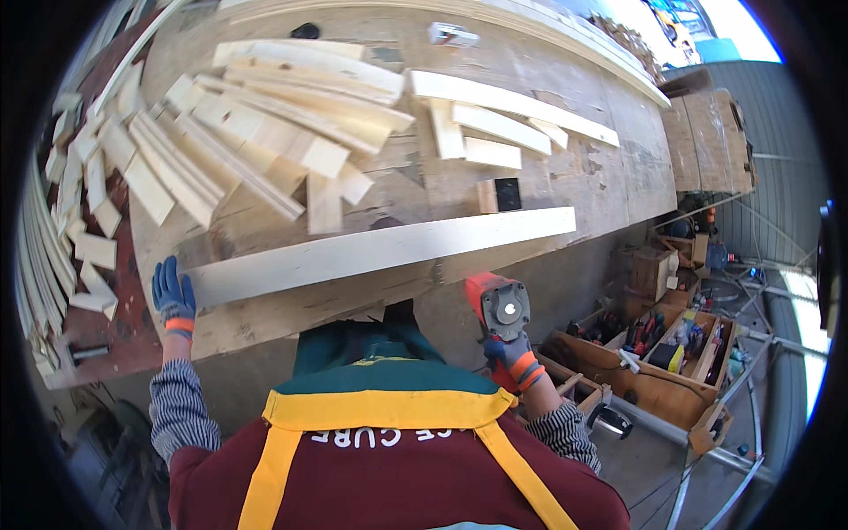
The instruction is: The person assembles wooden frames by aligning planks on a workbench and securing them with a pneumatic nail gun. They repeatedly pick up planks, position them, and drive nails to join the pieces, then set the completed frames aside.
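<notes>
My left hand (174, 296), in a blue and grey work glove with an orange cuff, rests flat by the left end of a long pale board (389, 253). Its fingers are stretched out; whether they press on the board's end is hard to see. That board lies along the near side of the plywood worktable (353, 296). My right hand (512, 353), gloved alike, is wrapped round the handle of a red and grey nail gun (500, 305) off the table's near edge, below the board's right half. Just behind the board sits a small wooden block (500, 195) with a black face.
Many loose pale wood strips (265, 115) spread over the table's left and middle. Several shorter pieces (495, 132) lie farther right. A small white box (453, 35) stands at the back. On the right, below table height, are wooden toolboxes (645, 371) and a metal frame (760, 353).
</notes>
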Motion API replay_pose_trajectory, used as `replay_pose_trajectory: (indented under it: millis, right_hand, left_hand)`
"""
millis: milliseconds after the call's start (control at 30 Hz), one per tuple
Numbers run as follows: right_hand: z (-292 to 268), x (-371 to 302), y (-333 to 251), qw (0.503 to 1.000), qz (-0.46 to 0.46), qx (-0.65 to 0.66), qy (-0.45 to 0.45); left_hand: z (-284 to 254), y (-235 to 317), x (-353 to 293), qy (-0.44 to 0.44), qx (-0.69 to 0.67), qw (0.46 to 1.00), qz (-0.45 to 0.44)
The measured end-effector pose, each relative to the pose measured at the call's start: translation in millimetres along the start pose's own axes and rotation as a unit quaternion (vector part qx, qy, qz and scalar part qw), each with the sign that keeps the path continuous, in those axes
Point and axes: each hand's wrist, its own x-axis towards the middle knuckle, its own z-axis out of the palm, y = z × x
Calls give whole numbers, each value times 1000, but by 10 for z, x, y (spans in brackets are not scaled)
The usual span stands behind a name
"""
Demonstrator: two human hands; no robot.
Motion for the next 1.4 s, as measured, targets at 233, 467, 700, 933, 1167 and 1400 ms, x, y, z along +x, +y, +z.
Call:
replay_pose_trajectory:
  millis: [233,467,700,933,1167,1400]
  right_hand:
    - [-1923,1086,1181,984,9,86,158]
    - [-3867,2925,693,938,-75,-188,281]
    - [-4659,4840,439,883,-119,-338,303]
    - [-3849,4899,313,806,-272,-329,410]
    - [-2108,3531,-562,836,-332,-426,-100]
    - [-2000,3855,-954,686,-185,-625,-322]
  left_hand:
    - [-71,2761,529,-143,-62,976,152]
    - [-1,4251,1522,-418,-12,898,135]
    - [358,4536,1816,-615,47,785,58]
    - [400,4592,1839,-631,-6,775,35]
    - [588,4668,2117,-692,-10,715,103]
    - [595,4661,2138,-675,-34,730,103]
